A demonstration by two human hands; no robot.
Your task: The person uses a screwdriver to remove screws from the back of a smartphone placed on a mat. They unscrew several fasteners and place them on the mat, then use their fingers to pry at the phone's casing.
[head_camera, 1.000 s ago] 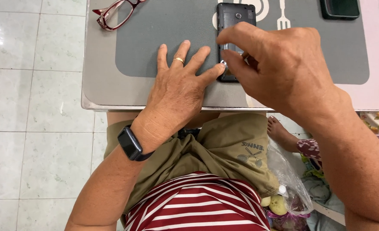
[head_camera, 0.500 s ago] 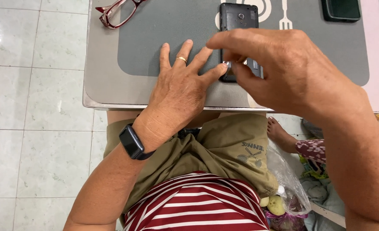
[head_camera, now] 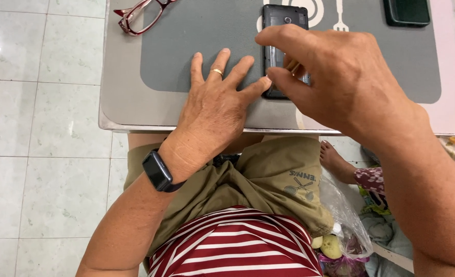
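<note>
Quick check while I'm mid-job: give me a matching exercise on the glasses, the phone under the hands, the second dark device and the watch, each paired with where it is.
Things:
1. red-framed glasses
2. dark phone
3. second dark device
4. black watch

Places:
A. on the left wrist
B. far right of the grey mat
C. far left corner of the table
D. mat centre, between left hand and right hand

Pairs: 1-C, 2-D, 3-B, 4-A

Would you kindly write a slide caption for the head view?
Left hand steadies a black phone on a grey mat while the right hand works over it.
</note>
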